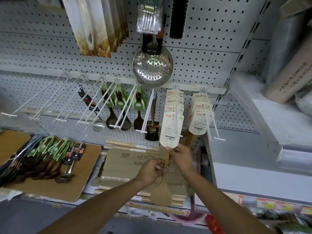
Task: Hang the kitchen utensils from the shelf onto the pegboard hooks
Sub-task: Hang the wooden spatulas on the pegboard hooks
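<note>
A wooden spatula (162, 193) with a white card tag hangs blade down in front of the shelf. My left hand (150, 171) pinches its handle at mid-length. My right hand (181, 155) grips the handle just under the tag, whose top sits at the front tip of a white double-prong hook (175, 119). That hook carries several more white-carded utensils (173, 105). On a wooden board (50, 188) at the left lies a pile of spoons with green cards (50, 149) and steel ladles.
Empty white hooks (42, 102) jut from the pegboard at left. Hooks in the middle hold dark wooden spoons (118, 105) and a ladle. A steel skimmer (152, 66) hangs above. Flat cardboard boxes (135, 166) lie on the shelf under my hands.
</note>
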A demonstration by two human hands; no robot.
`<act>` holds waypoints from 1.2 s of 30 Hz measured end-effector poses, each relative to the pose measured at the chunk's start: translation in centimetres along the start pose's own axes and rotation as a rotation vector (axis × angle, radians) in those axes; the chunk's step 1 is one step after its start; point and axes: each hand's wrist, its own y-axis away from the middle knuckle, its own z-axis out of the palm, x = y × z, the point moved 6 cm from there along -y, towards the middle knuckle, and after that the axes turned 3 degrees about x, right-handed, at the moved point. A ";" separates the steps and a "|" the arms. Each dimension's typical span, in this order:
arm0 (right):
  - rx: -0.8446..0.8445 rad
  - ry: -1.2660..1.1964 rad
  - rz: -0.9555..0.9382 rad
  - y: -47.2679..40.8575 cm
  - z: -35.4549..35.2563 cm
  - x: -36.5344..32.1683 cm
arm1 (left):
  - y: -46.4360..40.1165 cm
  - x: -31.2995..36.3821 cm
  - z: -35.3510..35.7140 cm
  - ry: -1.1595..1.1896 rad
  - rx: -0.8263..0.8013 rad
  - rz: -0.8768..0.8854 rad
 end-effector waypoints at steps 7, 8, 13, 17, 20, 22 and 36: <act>0.033 0.050 0.034 -3.2 -0.1 0.1 | -2.3 0.7 -0.4 -0.104 0.052 -0.006; 0.025 0.074 0.031 -3.3 0.0 0.0 | -2.2 0.8 -0.6 -0.155 0.060 0.001; -0.089 0.280 -0.008 -2.5 0.5 0.2 | -1.2 0.4 -3.5 -0.373 0.151 0.097; -0.151 0.484 -0.182 -1.0 1.5 0.1 | 0.8 0.4 -7.5 -0.311 0.226 0.213; -0.224 0.575 -0.279 0.2 3.5 -1.2 | 2.6 0.0 -11.0 -0.298 0.282 0.266; -0.256 0.676 -0.420 1.3 5.7 -2.9 | 4.1 -0.3 -13.5 -0.304 0.319 0.295; -0.462 0.754 -0.811 12.0 31.7 -10.2 | 21.4 -8.6 -36.4 -0.447 0.449 0.314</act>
